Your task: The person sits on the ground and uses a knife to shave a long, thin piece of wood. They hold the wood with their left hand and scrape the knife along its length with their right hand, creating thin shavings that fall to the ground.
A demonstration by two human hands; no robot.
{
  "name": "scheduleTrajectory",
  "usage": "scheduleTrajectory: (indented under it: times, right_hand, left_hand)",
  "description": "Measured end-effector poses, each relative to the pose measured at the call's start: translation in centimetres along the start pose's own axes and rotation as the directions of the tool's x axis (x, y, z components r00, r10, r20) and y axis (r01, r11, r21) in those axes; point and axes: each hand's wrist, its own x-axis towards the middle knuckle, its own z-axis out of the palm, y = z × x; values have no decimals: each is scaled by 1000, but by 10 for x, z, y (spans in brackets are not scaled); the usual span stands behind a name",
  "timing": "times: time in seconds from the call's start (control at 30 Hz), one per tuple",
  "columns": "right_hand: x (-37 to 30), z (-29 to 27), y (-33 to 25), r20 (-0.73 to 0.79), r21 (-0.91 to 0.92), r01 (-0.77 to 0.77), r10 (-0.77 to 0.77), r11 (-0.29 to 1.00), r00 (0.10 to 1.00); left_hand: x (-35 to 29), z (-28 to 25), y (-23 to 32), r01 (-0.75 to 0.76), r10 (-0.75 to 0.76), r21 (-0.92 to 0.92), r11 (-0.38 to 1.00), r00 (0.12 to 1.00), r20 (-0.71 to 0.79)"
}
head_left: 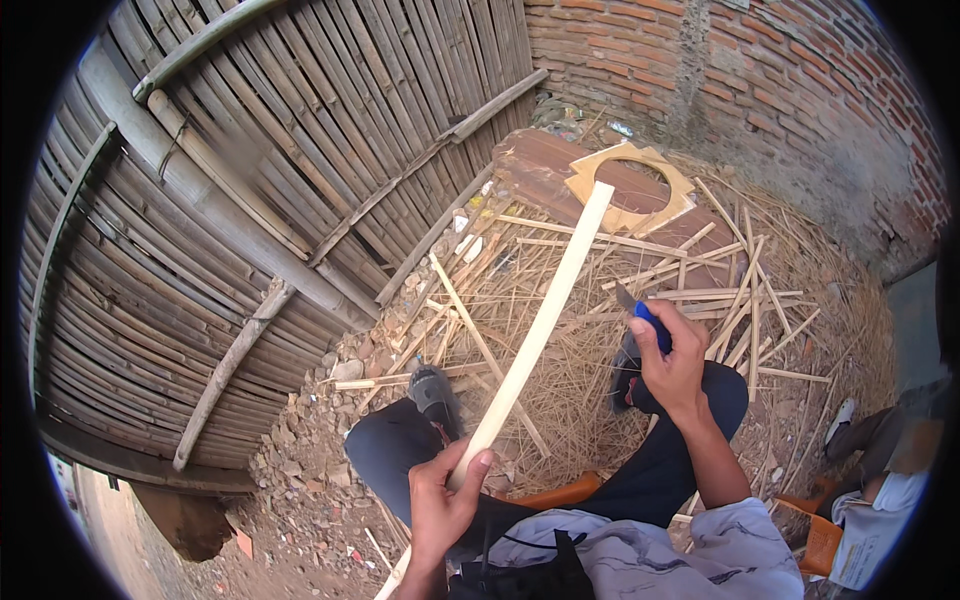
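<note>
A long, flat, pale bamboo strip (540,330) slants up and away from my lap, its far end raised above the ground litter. My left hand (445,500) is closed around its lower part, thumb on top, and the near end runs down past my wrist. In my right hand (675,355) is a knife (652,328) with a blue handle, gripped in a closed fist. Its short blade points up and left, apart from the strip. Both hands are above my bent legs.
Shavings and thin cut strips (740,310) litter the ground. Beyond lie a brown board (535,165) and a pale zigzag-edged ring (683,187). A bamboo wall (330,130) stands left, a brick wall (800,90) behind. At right sits another person (870,500).
</note>
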Motion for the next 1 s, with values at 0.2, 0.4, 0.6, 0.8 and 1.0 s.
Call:
scheduleTrajectory:
  times: [0.2,0.4,0.6,0.8,1.0]
  right_hand:
    - [-38,31,-29,205,107,222,-240,969,949]
    - [-44,38,-42,245,103,280,-297,955,923]
    - [-41,34,-46,248,59,327,-331,943,910]
    - [-17,21,-19,49,-49,204,-202,978,978]
    - [26,-24,29,-133,-177,-30,6,984,991]
  left_hand:
    - [7,16,18,-101,99,77,992,995,18]
    - [10,22,27,-102,101,81,991,995,15]
    - [9,19,25,-9,13,-67,998,998,55]
    - [3,8,18,-38,37,12,999,995,94]
    - [-18,-12,-3,16,-19,23,1000,991,135]
